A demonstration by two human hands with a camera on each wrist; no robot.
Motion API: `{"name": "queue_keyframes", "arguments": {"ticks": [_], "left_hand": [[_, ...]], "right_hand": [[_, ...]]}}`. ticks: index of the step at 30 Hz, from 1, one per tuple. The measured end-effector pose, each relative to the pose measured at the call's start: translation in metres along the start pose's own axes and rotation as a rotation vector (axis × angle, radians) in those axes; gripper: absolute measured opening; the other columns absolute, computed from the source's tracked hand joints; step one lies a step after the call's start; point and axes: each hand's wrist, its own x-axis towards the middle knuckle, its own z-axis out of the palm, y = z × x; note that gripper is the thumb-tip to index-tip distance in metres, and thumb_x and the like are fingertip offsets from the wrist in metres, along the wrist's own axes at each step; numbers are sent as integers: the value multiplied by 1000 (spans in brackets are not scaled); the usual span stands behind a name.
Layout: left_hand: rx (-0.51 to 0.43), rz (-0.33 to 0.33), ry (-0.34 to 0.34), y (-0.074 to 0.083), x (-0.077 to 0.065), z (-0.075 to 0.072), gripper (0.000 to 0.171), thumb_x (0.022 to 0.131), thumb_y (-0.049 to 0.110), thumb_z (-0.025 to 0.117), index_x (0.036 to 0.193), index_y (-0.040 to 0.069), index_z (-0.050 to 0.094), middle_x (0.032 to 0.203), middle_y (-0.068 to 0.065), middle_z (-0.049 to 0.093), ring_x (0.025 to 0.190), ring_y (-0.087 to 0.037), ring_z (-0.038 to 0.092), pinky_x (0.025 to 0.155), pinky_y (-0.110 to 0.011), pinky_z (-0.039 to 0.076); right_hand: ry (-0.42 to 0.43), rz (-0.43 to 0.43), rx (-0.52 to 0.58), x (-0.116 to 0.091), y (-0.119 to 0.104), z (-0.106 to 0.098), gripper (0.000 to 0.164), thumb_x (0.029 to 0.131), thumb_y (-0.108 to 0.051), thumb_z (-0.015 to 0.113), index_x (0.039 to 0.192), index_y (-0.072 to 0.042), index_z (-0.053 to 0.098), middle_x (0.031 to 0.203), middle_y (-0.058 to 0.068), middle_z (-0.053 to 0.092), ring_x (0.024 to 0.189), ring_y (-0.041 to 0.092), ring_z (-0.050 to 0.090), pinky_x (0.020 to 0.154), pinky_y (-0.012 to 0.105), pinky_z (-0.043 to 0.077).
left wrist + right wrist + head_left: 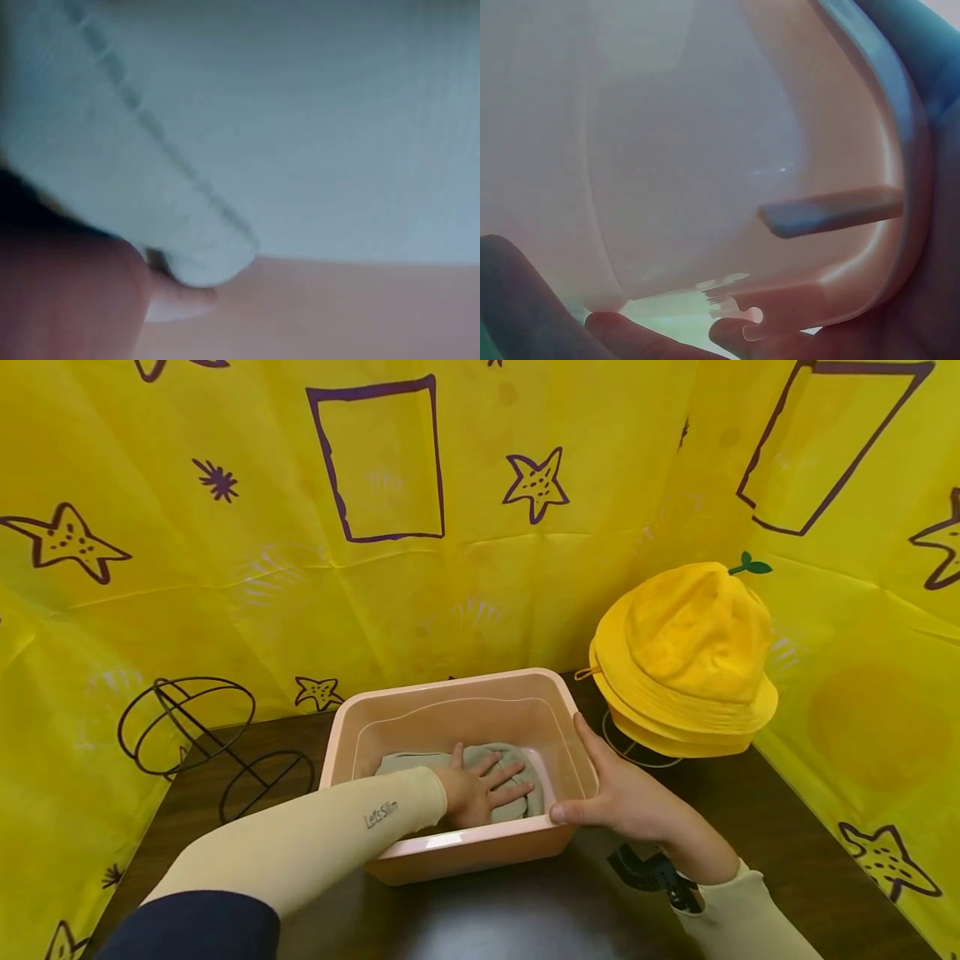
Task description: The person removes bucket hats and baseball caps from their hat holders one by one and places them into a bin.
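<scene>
A pink plastic basin (465, 718) stands on the dark table, with folded grey-beige cloth (411, 763) lying in it. My left hand (480, 789) reaches inside, its fingers spread and straight on top of the cloth. At the right end, my right hand (633, 797) grips the basin's rim, thumb over the front corner and fingers along the outer side. Close up in the left wrist view, pale cloth (330, 135) with a stitched seam appears blurred. The right wrist view shows the basin's outer wall (690, 150), with fingertips (630, 337) beneath it.
Yellow hats (697, 652), stacked on a wire stand (660, 762), are right of the basin; the top one bears a green sprout. A black wire stand (258, 777) lies at the left. Yellow patterned curtain (480, 568) encloses the dark wooden table (480, 918).
</scene>
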Motion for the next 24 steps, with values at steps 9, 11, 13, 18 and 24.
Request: {"name": "queue_keyframes", "arguments": {"ticks": [9, 11, 13, 18, 24], "left_hand": [[-13, 47, 36, 3, -5, 5, 86, 91, 78, 30, 154, 45, -17, 162, 10, -22, 148, -23, -13, 106, -70, -7], [-12, 40, 42, 4, -7, 5, 86, 91, 78, 29, 155, 44, -16, 162, 10, -23, 148, -23, -14, 106, -70, -8], [-12, 30, 45, 5, -8, 5, 86, 91, 78, 29, 155, 43, -16, 162, 9, -23, 148, -23, -14, 106, -70, -7], [-26, 10, 20, 7, -9, 0, 88, 90, 79, 32, 155, 45, -16, 162, 10, -23, 148, -22, -15, 107, -69, -8], [-73, 14, -50, 4, -11, -20, 83, 91, 72, 43, 155, 52, -6, 163, 16, -12, 149, -18, -8, 109, -67, -2]], "right_hand": [[0, -10, -7, 1, 1, 0, 127, 75, -44, 86, 161, -14, -2, 161, 20, 14, 121, 33, 49, 100, 53, 38], [0, -17, -5, 1, 0, 0, 127, 75, -44, 87, 161, -14, -3, 161, 20, 14, 121, 33, 50, 100, 53, 38], [1, -21, -9, 1, -2, 0, 127, 75, -44, 87, 161, -14, -2, 161, 20, 13, 121, 33, 49, 100, 53, 38], [2, -16, -17, 0, -3, -1, 127, 75, -45, 87, 161, -14, -2, 162, 19, 13, 120, 33, 50, 100, 53, 38], [-16, -12, 24, 1, 0, -1, 127, 76, -43, 87, 160, -14, -4, 161, 21, 14, 118, 33, 52, 100, 52, 38]]}}
